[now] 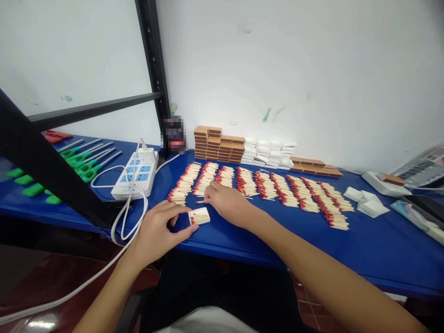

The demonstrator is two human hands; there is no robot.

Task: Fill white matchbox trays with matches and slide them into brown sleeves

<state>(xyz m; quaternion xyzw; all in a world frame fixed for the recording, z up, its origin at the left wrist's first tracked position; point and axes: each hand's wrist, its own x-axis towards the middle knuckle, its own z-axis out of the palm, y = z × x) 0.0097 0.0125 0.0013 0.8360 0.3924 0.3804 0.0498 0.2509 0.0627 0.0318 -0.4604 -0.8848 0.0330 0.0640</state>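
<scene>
A small white matchbox tray [205,222] stands near the table's front edge, with several red-tipped matches lying in it. Fingers and thumb of my left hand [156,229] close around the tray's left end and near side. Just behind and to the right of it, my right hand [225,202] pinches a match [199,202], its red head pointing left. Bundles of matches, such as the leftmost pile [185,182] and the rightmost pile [338,196], lie in a slanting row across the table. My right hand partly covers the piles behind it.
Brown matchbox sleeves [218,148] and white trays [268,152] are stacked along the wall. Loose white trays [369,203] lie to the right, near a phone [425,208]. At left are a power strip [137,173], white cables, a black rack post [154,60] and green-handled tools [74,162].
</scene>
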